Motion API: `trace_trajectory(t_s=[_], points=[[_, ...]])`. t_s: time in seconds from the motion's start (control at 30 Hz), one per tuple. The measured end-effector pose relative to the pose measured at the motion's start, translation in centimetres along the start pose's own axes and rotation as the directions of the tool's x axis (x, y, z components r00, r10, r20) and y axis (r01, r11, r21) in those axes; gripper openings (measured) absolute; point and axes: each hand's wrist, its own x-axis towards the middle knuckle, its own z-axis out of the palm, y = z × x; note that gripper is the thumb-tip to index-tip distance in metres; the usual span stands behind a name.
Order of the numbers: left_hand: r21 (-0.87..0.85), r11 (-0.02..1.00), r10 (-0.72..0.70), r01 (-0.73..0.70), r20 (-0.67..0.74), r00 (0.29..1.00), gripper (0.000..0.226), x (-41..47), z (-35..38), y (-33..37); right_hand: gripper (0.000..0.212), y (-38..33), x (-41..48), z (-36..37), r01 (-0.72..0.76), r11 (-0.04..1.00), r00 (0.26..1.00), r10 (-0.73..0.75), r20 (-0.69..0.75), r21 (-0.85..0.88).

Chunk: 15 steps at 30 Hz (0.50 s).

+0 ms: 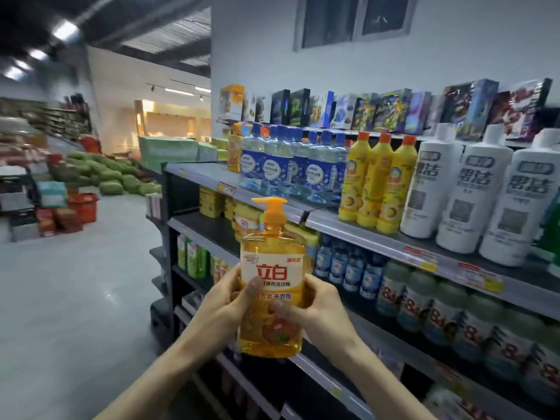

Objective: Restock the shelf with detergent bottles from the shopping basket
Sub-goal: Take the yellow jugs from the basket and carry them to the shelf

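While blue bottles (275, 168) crowd shelf (194, 172) at 12 o'clock, left grip (224, 301) and right grip (318, 304) curl round orange bottle (272, 253), thumbs on label.

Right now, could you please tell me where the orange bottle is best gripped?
Grip the orange bottle by its wide lower body, from both sides, as the left hand and right hand do, thumbs on the label. It is upright; the thin pump likely gives a poor hold.

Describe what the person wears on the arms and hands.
Nothing worn shows. The left hand and right hand have no gloves; the left forearm and right forearm are uncovered to the frame's edge, with no sleeve, watch or bracelet in view.
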Motion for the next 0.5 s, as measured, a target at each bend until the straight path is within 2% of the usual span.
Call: trace_trajectory(t_s=[0.3,0.5], points=[[0.069,0.996,0.055,-0.048,-0.112,0.992,0.043,7.7,-16.1,0.5,0.055,-2.9,14.6,12.1,0.091,0.994,0.994,-0.095,0.061,0.059],[0.080,0.995,0.073,-0.062,-0.152,0.986,0.045,14.4,-23.0,-0.4,0.055,-3.8,23.1,16.7,0.127,0.988,0.989,-0.132,0.059,0.085]])
